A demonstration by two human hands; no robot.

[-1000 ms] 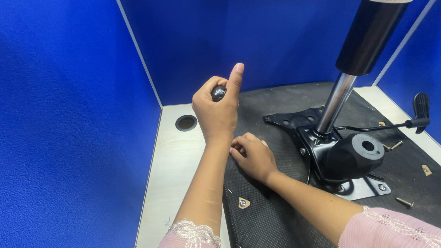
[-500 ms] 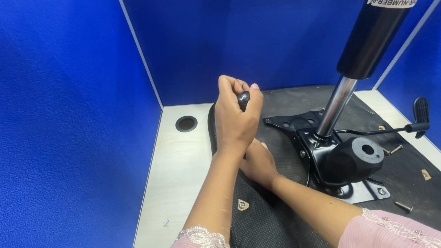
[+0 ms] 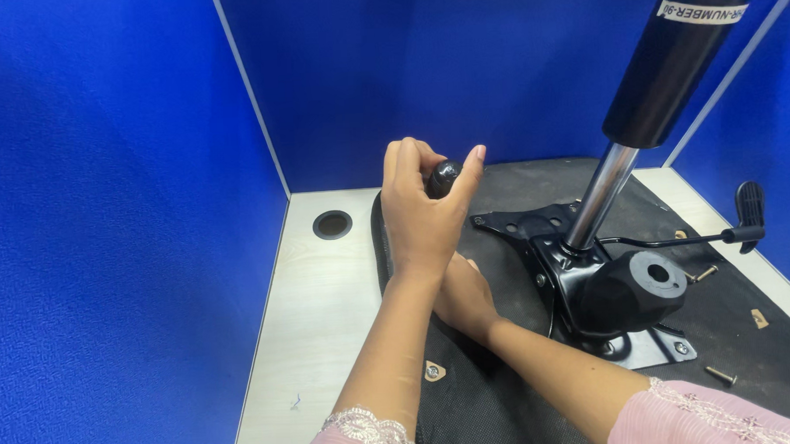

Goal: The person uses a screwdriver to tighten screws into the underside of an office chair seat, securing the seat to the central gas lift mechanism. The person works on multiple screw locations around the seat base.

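From your head camera: your left hand (image 3: 421,217) pinches a small black knob (image 3: 443,176) tight, up above the black seat bottom (image 3: 506,393). Your right hand (image 3: 461,297) lies flat on that seat, fingers hidden, beside the metal chair plate (image 3: 590,285).

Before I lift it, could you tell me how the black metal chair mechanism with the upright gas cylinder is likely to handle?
The chair mechanism looks like thick steel plate, so probably stiff and heavy for its size. The tall gas cylinder leans above it, so it may be top-heavy and tip. The thin lever juts sideways and could snag.
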